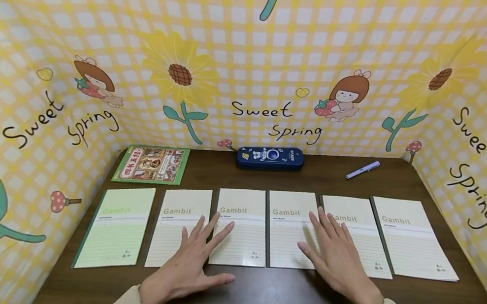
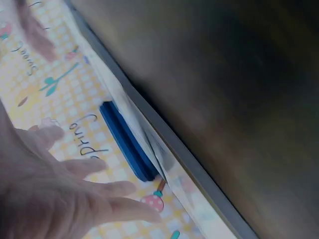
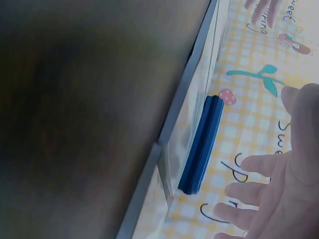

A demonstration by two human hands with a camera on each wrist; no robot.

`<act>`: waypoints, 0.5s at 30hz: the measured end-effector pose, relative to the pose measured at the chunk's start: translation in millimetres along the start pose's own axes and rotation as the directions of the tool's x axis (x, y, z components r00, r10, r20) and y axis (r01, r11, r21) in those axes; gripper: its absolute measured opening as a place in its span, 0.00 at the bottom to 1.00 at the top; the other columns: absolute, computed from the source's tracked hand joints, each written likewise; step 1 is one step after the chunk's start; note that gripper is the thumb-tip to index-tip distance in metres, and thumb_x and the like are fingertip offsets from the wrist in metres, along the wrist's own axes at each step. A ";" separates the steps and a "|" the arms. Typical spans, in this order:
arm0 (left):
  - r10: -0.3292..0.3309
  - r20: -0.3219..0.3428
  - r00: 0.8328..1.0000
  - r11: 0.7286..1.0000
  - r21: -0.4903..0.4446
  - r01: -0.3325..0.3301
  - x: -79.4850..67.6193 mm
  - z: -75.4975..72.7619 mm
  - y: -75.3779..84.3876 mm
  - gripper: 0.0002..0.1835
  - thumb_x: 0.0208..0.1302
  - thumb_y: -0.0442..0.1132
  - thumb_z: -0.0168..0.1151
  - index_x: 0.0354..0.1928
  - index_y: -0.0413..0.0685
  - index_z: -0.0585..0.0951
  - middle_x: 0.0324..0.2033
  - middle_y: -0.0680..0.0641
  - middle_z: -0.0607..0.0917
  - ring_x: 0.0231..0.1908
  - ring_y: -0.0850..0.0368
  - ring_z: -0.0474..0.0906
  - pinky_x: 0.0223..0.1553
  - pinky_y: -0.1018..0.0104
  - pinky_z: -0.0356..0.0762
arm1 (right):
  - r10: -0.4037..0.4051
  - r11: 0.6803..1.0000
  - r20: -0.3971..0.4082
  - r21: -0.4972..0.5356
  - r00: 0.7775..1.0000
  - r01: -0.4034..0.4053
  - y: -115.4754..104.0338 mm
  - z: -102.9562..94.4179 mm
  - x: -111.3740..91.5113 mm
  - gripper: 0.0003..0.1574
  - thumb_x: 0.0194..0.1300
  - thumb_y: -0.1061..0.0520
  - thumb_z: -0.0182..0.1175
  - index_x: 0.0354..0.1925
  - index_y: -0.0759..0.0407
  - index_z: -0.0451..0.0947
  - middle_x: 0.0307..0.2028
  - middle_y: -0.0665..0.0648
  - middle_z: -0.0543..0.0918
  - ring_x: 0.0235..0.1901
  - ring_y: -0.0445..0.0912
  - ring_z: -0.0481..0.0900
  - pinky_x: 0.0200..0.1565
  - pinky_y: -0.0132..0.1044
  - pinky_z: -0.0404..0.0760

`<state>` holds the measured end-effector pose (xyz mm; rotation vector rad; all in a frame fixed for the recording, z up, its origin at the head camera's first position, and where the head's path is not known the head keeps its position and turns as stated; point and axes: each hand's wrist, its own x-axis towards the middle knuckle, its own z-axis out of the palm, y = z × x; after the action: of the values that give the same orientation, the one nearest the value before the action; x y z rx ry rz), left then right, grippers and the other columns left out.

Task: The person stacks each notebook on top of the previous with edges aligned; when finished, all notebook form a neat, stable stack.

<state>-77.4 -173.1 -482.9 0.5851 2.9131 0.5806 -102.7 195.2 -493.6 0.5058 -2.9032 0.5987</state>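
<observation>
Several lined "Gambit" notebooks lie flat in a row across the table. A pale green notebook [image 1: 117,230] is at the far left; the others are cream. My left hand [image 1: 189,260], fingers spread, is over the lower parts of the second notebook [image 1: 167,243] and the third notebook [image 1: 239,236]. Across from it, my right hand [image 1: 339,256] spreads its fingers over the fourth notebook [image 1: 284,248] and fifth notebook [image 1: 369,229]. Both hands hold nothing; the wrist views show them raised above the covers. A sixth notebook [image 1: 416,249] lies at the right end.
Behind the row stand a dark blue space-print pencil case [image 1: 269,158] and, to its right, a lavender pen [image 1: 363,170]. A green-bordered picture book [image 1: 151,164] lies at the back left. Yellow checked cloth [image 1: 254,49] walls in the brown table [image 1: 254,302] on three sides.
</observation>
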 end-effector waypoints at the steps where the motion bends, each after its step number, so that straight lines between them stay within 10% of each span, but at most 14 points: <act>1: -0.020 0.023 1.000 0.999 -0.031 0.021 -1.1 -0.9 1.5 0.57 0.58 0.79 0.62 0.82 0.82 0.42 0.85 0.48 0.45 0.82 0.29 0.43 0.70 0.14 0.42 | -0.004 1.000 0.009 0.005 1.000 0.004 -1.1 1.4 -0.3 0.48 0.76 0.31 0.53 0.82 0.52 0.58 0.82 0.62 0.58 0.80 0.65 0.58 0.75 0.69 0.55; 8: -0.026 0.038 0.999 0.995 -0.091 0.029 -6.2 -2.5 6.0 0.50 0.71 0.63 0.63 0.84 0.48 0.53 0.83 0.44 0.56 0.82 0.40 0.52 0.75 0.23 0.49 | -0.058 0.997 0.086 0.049 0.995 0.054 -13.0 10.1 -2.1 0.49 0.77 0.31 0.53 0.79 0.61 0.61 0.80 0.63 0.63 0.78 0.62 0.62 0.76 0.66 0.58; 15: 0.052 0.049 0.997 0.994 -0.095 -0.047 -9.8 -1.7 6.2 0.43 0.72 0.57 0.64 0.80 0.44 0.63 0.81 0.41 0.60 0.81 0.40 0.55 0.76 0.27 0.52 | -0.153 0.983 0.218 0.138 0.964 0.125 -34.3 18.3 -4.6 0.51 0.75 0.27 0.52 0.80 0.58 0.61 0.80 0.57 0.63 0.80 0.58 0.61 0.79 0.61 0.57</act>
<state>-66.5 -172.3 -478.6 0.6514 2.8134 0.6930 -87.6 159.6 -498.9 0.8404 -3.0195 0.7472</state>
